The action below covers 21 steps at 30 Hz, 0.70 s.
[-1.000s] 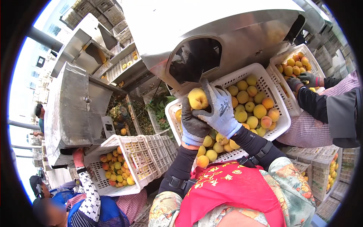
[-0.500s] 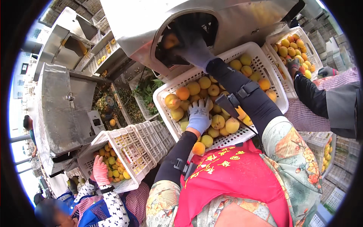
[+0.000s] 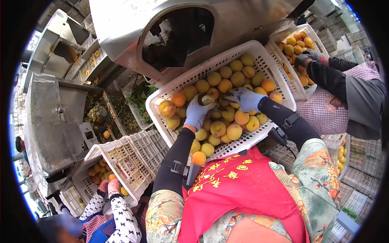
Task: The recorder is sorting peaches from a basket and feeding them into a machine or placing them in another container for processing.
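A white plastic crate (image 3: 159,126) full of yellow-orange peaches (image 3: 218,128) stands in front of me. My left hand (image 3: 197,112), in a pale blue glove with dark fingertips, is closed around a greenish-yellow peach (image 3: 207,100) over the left part of the crate. To its right, my right hand (image 3: 246,100) wears a matching glove and lies over the fruit, palm down. Its fingers stretch leftward, somewhat apart, touching the peaches below; I see nothing gripped in them. One orange peach (image 3: 198,158) sits by the crate's near edge, beside my left forearm.
Beyond the crate is a metal machine housing (image 3: 121,36) with a dark opening (image 3: 178,36). At right, a co-worker's gloved hands (image 3: 306,58) are over another peach crate (image 3: 318,43). At lower left, another co-worker's pink-gloved hands (image 3: 114,186) reach into a tilted crate (image 3: 131,166).
My right hand has come out of the machine's opening and down onto the peaches. My left hand now holds a peach. The view has shifted, and both co-workers' hands have moved.
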Each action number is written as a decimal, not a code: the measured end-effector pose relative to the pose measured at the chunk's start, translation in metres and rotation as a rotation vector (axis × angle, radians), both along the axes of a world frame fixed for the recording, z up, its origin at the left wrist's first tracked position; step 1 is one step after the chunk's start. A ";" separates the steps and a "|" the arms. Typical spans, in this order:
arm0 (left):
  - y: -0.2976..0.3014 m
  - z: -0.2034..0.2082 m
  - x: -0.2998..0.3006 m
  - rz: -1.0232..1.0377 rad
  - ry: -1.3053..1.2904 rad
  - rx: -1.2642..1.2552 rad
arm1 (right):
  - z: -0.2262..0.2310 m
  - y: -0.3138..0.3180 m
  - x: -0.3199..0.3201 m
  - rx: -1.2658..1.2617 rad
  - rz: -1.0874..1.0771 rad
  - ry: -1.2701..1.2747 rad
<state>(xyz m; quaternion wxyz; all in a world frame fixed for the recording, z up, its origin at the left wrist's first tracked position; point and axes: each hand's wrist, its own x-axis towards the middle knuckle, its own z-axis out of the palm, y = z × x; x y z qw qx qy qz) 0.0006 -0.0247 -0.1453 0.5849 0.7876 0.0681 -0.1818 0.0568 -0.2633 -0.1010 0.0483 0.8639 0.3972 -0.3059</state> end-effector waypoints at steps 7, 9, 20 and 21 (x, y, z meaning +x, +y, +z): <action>0.020 0.025 -0.033 0.261 0.321 -1.372 | 0.047 0.011 0.014 0.420 -0.625 0.513; 0.009 0.048 -0.038 0.206 0.352 -1.604 | 0.066 0.021 0.003 0.777 -0.701 0.828; 0.013 0.104 -0.047 0.304 -0.096 -1.832 | 0.082 0.095 -0.052 1.575 -0.963 0.968; 0.015 0.104 -0.046 0.298 -0.099 -1.782 | 0.085 0.099 -0.054 1.575 -0.944 1.016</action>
